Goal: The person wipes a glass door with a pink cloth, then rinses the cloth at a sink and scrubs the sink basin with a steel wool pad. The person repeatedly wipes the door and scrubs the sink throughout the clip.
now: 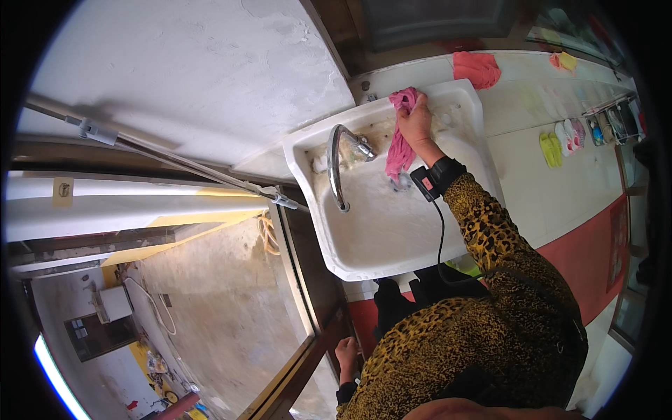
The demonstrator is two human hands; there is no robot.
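Note:
My right hand grips a wet-looking pink cloth at the back of a white ceramic sink. The cloth hangs twisted from the back ledge down toward the drain, partly covering it. Left of the cloth, a chrome gooseneck faucet arches over the basin; no stream shows at its spout. My left hand is down beside my body, near the door frame, with its fingers curled and nothing visible in them.
A red cloth lies on the ledge behind the sink. Green slippers and other shoes stand on the tiled floor at right. A metal pole slants along the left wall. A brown door frame borders the sink's left side.

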